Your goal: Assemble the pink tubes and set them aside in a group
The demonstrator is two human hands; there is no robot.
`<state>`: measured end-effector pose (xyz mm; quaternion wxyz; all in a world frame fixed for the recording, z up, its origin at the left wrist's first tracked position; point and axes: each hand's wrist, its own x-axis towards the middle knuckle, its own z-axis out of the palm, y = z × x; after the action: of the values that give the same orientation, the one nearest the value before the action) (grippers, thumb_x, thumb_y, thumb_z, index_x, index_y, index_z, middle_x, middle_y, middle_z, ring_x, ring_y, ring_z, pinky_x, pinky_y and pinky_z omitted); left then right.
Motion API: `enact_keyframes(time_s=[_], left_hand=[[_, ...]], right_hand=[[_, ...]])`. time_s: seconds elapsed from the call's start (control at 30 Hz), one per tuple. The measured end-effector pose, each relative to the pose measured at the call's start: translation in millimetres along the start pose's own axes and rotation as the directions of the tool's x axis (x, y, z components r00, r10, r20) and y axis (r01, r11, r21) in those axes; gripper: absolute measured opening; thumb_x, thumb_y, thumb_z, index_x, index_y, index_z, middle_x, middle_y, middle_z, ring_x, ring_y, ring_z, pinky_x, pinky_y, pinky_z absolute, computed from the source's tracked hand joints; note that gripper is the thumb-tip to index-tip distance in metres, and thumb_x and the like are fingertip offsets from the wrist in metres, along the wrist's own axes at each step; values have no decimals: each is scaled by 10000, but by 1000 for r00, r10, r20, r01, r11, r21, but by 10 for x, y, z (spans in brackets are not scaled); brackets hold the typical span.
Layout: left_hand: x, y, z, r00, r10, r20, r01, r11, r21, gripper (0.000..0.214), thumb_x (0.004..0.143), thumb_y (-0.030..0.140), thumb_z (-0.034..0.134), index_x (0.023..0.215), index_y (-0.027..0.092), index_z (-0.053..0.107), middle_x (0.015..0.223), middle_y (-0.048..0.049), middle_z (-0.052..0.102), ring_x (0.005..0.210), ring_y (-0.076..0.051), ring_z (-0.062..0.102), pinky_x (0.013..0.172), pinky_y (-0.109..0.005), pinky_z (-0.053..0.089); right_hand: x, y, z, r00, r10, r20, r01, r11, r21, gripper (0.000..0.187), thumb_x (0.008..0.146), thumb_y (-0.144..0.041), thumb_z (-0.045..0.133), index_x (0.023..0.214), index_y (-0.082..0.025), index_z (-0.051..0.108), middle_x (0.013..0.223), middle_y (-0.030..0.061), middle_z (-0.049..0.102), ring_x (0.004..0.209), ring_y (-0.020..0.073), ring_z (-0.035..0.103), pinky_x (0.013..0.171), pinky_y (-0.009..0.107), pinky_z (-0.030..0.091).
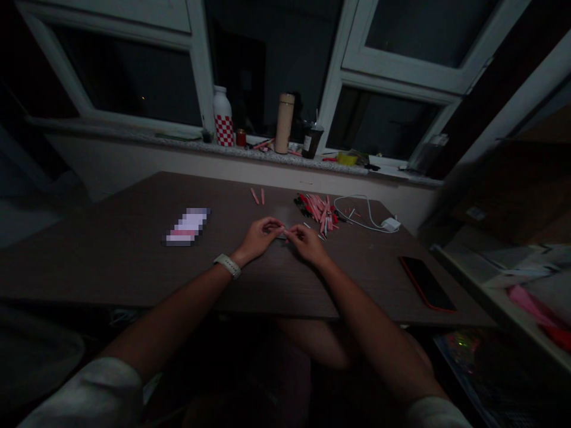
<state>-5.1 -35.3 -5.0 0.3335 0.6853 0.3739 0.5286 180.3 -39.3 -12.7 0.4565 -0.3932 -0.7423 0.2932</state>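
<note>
- Both hands work together at the middle of the surface, close to the near edge of the pile: the left hand, with a white watch strap at its wrist, and the right hand.
- The fingers of both hands are curled in and nearly closed, pinching a slim pale rod between them; its ends are mostly hidden, and the dim light leaves its exact form unclear.
- Just far of the hands and to the right lies a loose heap of pink and red pen-like parts, with black pieces at its left side.
- Two pink tubes lie apart on the far left of the heap.
- On the dark wood-grain surface also lie a white cable and a white charger.
- A black phone in a red case sits near right (its screen is dark).
- A pixelated flat object at left cannot be made out.
</note>
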Motion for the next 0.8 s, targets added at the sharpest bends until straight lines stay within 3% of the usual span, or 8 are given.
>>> enact_keyframes(time_s=[0.1, 0.17, 0.27, 0.33, 0.47, 0.6, 0.8], left_hand=[[2, 13, 2, 999, -16, -30, 15, 1000, -20, 308, 812, 410, 725, 971, 152, 670, 966, -100, 749, 881, -193, 704, 804, -330, 577], [8, 12, -11, 998, -23, -52, 21, 999, -42, 325, 815, 395, 725, 1015, 146, 670, 969, -104, 753, 885, -193, 709, 814, -333, 578], [24, -7, -39, 997, -25, -67, 22, 999, -42, 313, 827, 386, 711, 1026, 146, 690, 986, -107, 761, 896, -201, 714, 829, -340, 576], [33, -25, -52, 997, -26, -73, 25, 1000, -16, 305, 831, 393, 703, 1015, 150, 703, 986, -103, 767, 898, -209, 718, 824, -345, 576], [39, -43, -52, 997, -43, -72, 42, 999, -6, 312, 836, 405, 697, 1008, 144, 702, 958, -105, 771, 897, -215, 725, 821, -352, 579], [39, -40, -46, 995, -52, -80, 51, 999, -6, 329, 825, 429, 710, 980, 139, 694, 936, -113, 769, 882, -215, 728, 805, -347, 587], [38, -47, -38, 996, -59, -71, 57, 998, -26, 378, 804, 480, 726, 960, 137, 686, 924, -118, 767, 869, -219, 730, 796, -349, 591]], right_hand=[[25, 27, -6, 1000, 0, -19, 0, 1000, -5, 390, 898, -577, 599, 834, -201, 682, 735, 25, 735, 681, 169, 672, 663, 265, 494], [56, 82, -62, 993, 29, -115, -34, 999, -40, 414, 920, -581, 548, 804, -203, 670, 710, 26, 717, 660, 171, 660, 653, 269, 489], [92, 191, -233, 930, 110, -351, -176, 971, -163, 383, 927, -542, 522, 805, -206, 662, 703, 31, 701, 649, 182, 644, 646, 283, 481], [90, 252, -362, 894, 153, -421, -281, 924, -261, 288, 887, -473, 578, 845, -207, 680, 735, 38, 706, 681, 196, 644, 666, 296, 483], [42, 308, -491, 923, 206, -326, -339, 834, -436, 216, 828, -423, 646, 783, -218, 696, 756, 66, 711, 712, 220, 653, 713, 326, 488], [8, 315, -446, 931, 299, -208, -364, 769, -525, 393, 815, -574, 667, 604, -244, 654, 606, 82, 659, 685, 251, 671, 701, 343, 490], [17, 253, -389, 914, 338, -225, -404, 708, -579, 410, 842, -566, 658, 621, -223, 690, 704, 153, 712, 809, 287, 718, 757, 361, 513]])
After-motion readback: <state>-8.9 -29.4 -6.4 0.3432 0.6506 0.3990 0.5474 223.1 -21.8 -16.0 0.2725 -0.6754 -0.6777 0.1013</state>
